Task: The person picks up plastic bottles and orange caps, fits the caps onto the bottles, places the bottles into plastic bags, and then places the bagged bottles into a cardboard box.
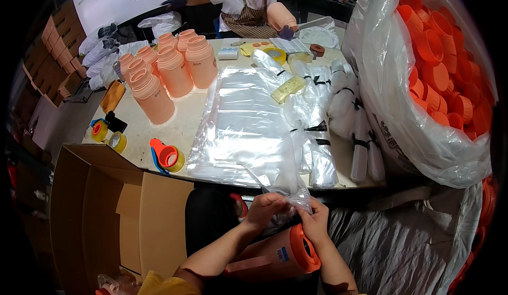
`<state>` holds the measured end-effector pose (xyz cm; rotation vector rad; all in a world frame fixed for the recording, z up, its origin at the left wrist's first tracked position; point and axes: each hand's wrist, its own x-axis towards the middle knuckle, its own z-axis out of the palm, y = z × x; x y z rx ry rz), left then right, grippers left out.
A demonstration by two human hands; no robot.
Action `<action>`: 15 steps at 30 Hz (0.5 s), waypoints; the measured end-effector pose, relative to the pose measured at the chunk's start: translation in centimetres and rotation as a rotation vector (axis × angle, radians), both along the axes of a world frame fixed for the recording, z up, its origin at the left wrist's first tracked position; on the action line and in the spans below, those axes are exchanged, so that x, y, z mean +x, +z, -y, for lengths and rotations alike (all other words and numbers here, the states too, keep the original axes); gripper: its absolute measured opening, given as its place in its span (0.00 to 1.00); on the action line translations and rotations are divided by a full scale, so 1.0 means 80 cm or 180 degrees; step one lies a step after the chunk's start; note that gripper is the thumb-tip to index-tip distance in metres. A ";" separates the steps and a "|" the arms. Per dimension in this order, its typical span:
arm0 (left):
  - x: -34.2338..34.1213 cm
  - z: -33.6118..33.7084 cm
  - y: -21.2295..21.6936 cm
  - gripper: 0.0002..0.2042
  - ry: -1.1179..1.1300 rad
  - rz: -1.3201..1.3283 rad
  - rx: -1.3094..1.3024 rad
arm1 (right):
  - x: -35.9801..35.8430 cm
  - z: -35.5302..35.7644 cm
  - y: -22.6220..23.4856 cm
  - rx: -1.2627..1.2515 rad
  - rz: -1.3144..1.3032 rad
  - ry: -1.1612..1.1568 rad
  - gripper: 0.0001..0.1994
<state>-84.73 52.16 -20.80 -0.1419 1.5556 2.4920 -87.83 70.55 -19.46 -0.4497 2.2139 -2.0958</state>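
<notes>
A clear plastic bag [292,181] is bunched at the table's front edge. My left hand [264,209] pinches one side of its mouth, and my right hand [316,222] grips the other side with the fingertips. Below them an orange lidded jug [264,255] lies tilted on my lap between my forearms, its handle toward the left and its lid at the right. The right wrist is close beside the lid; whether it touches cannot be told. Just beyond my hands, a flat stack of clear bags [238,120] lies on the table.
Several peach jug bodies [174,75] stand at the table's far left. Tape dispensers [168,157] lie along the left edge. Tied bag bundles [346,104] lie right of the stack. A big sack [434,152] holds orange lids. An open carton [166,215] stands at left. A co-worker [251,12] sits opposite, holding a jug.
</notes>
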 end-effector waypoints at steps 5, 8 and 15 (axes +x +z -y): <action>-0.007 0.009 0.006 0.12 0.0263 -0.0026 0.0315 | -0.017 -0.015 -0.024 -0.0637 0.0620 -0.0471 0.05; 0.011 0.033 0.000 0.13 0.0275 -0.0474 -0.0138 | -0.013 0.025 -0.006 -0.1127 0.0816 -0.0326 0.05; 0.000 -0.002 0.010 0.05 -0.0058 -0.0615 0.0574 | 0.006 -0.061 0.004 0.1309 0.0149 -0.1056 0.24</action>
